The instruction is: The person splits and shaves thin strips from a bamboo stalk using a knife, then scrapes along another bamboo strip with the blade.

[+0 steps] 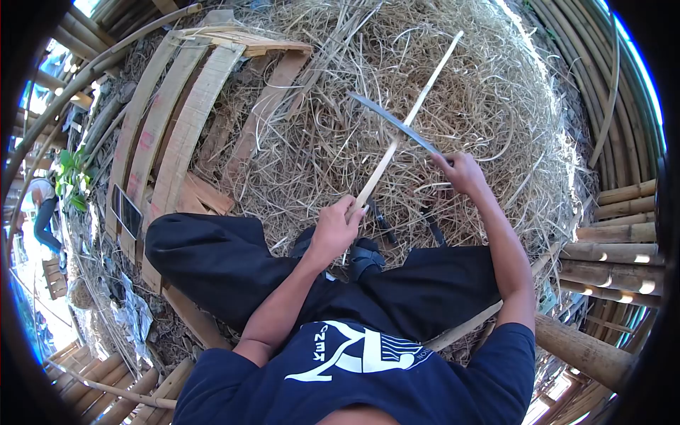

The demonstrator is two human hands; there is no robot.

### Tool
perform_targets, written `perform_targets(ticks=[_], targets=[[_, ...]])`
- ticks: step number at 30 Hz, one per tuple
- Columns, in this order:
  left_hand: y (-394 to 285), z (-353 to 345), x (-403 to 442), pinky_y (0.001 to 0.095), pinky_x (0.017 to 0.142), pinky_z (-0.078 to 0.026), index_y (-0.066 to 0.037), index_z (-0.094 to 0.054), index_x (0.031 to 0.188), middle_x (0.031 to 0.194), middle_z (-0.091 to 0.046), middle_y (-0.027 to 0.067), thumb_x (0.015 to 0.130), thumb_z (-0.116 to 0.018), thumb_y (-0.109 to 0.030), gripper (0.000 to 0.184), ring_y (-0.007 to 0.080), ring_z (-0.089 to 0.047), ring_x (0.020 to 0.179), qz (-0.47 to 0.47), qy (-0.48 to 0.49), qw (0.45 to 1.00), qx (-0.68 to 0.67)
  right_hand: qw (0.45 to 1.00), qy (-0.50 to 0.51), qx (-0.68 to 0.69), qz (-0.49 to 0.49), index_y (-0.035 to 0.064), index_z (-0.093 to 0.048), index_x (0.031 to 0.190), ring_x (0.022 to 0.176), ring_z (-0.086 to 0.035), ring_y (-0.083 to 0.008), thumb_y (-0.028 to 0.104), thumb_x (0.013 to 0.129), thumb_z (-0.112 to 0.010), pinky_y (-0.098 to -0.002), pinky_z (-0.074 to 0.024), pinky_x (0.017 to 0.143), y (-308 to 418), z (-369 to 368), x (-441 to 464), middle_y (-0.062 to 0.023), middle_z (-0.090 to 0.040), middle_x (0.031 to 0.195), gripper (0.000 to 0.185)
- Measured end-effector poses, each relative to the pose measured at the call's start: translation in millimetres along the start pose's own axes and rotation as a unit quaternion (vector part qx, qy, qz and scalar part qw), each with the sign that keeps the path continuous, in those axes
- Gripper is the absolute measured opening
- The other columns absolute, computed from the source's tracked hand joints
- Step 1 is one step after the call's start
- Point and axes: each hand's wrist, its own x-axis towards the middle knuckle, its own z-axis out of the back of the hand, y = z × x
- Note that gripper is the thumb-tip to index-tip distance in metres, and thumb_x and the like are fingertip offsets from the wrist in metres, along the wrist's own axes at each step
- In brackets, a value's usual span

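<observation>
My left hand (336, 228) is closed round the near end of a long, pale bamboo strip (380, 170), which slants up and away to the right. In my right hand (462, 173) is the handle of a machete (397, 123); its long grey blade points up and to the left. The blade crosses the strip around its middle, seemingly touching it. Fingers hide the strip's near end and most of the machete's handle. Both hands are above a thick layer of shavings (304, 156), in front of my crossed legs.
Wooden slats (202, 106) lie at the left, with a dark phone-like slab (127, 212) on them. Two dark, narrow objects (433, 225) rest in the shavings near my feet. Bamboo poles (613, 255) are stacked at the right. Another person (45, 212) is at the far left.
</observation>
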Motion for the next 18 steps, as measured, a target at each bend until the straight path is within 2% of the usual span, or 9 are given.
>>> perform_targets(ticks=[3,4,5,7,8,11,15,17,18], targets=[[-2.7,0.1,0.2,0.0369,0.055,-0.043,0.002,-0.058,0.093,0.067,-0.06,0.0176,0.087,-0.063,-0.018,0.021,0.0273,-0.055,0.055,0.02,0.012,1.0,0.011,0.999,0.03,0.012,-0.039,0.0015,-0.073,0.081,0.051,-0.059,-0.0182,0.066,0.087,-0.046,-0.0364,-0.0502,0.055,11.4,4.0,-10.3,-0.0084,-0.06,0.055,0.071],[-1.3,-0.9,0.8,0.037,0.055,-0.044,0.001,-0.058,0.093,0.066,-0.06,0.0174,0.087,-0.063,-0.019,0.022,0.0275,-0.056,0.055,0.016,0.011,1.0,0.003,0.997,0.052,0.016,-0.047,0.0018,-0.073,0.083,0.052,-0.06,-0.0249,0.067,0.085,-0.047,-0.0391,-0.0511,0.058,18.1,-0.2,-15.6,-0.0121,-0.06,0.056,0.07],[-1.8,-0.8,1.5,0.037,0.055,-0.044,0.001,-0.058,0.093,0.066,-0.06,0.0174,0.087,-0.063,-0.019,0.022,0.0275,-0.056,0.055,0.015,0.01,1.0,0.004,0.997,0.052,0.017,-0.046,0.0018,-0.073,0.083,0.052,-0.06,-0.0249,0.067,0.085,-0.047,-0.0391,-0.0511,0.058,21.2,-3.3,-20.2,-0.0121,-0.06,0.056,0.07],[-2.7,1.1,0.7,0.0369,0.055,-0.043,0.001,-0.058,0.093,0.064,-0.059,0.0177,0.087,-0.063,-0.019,0.022,0.0275,-0.057,0.055,0.029,0.015,0.999,-0.012,0.991,0.031,-0.058,0.113,0.002,-0.072,0.082,0.054,-0.061,-0.0289,0.068,0.084,-0.048,-0.0407,-0.0517,0.06,25.6,-10.4,-26.0,-0.0137,-0.061,0.058,0.07],[-3.1,1.7,0.9,0.0369,0.055,-0.043,0.001,-0.058,0.093,0.064,-0.059,0.0177,0.087,-0.063,-0.019,0.022,0.0275,-0.057,0.055,0.031,0.015,0.999,-0.009,0.984,0.032,-0.112,0.135,0.0019,-0.072,0.079,0.055,-0.062,-0.0284,0.069,0.082,-0.049,-0.0407,-0.0523,0.059,22.5,-13.1,-21.8,-0.0135,-0.063,0.06,0.071],[-2.0,-1.3,-1.7,0.0379,0.055,-0.043,0.001,-0.058,0.093,0.065,-0.059,0.0196,0.087,-0.063,-0.018,0.021,0.0309,-0.058,0.057,0.03,0.026,0.999,0.012,0.996,0.048,-0.071,0.038,0.0016,-0.071,0.077,0.054,-0.062,-0.0261,0.069,0.083,-0.048,-0.0393,-0.0524,0.058,1.7,-5.9,1.2,-0.0157,-0.062,0.059,0.072],[10.5,-12.0,1.3,0.0425,0.058,-0.044,0.001,-0.057,0.094,0.068,-0.059,0.0227,0.086,-0.062,-0.015,0.019,0.0396,-0.059,0.063,-0.042,-0.017,0.997,0.06,0.997,0.049,-0.024,-0.048,0.0027,-0.071,0.079,0.049,-0.058,-0.0163,0.071,0.086,-0.044,-0.0346,-0.05,0.052,-3.9,-6.7,1.7,-0.0084,-0.058,0.054,0.074],[9.5,-8.3,0.3,0.0432,0.058,-0.045,0.001,-0.057,0.095,0.069,-0.059,0.0231,0.086,-0.062,-0.015,0.019,0.0399,-0.06,0.064,-0.005,0.009,1.0,0.026,0.995,0.096,-0.02,-0.024,0.0035,-0.072,0.082,0.05,-0.058,-0.0183,0.071,0.084,-0.045,-0.0364,-0.051,0.054,15.9,-3.1,-8.1,-0.0081,-0.058,0.054,0.073],[11.1,-9.6,0.7,0.043,0.058,-0.045,0.001,-0.057,0.095,0.069,-0.06,0.0232,0.086,-0.062,-0.015,0.019,0.0398,-0.06,0.064,-0.019,-0.003,0.999,0.041,0.996,0.067,-0.046,0.046,0.0037,-0.072,0.082,0.052,-0.059,-0.0206,0.071,0.084,-0.046,-0.038,-0.0515,0.056,13.9,-12.9,-10.5,-0.0088,-0.058,0.055,0.072]])
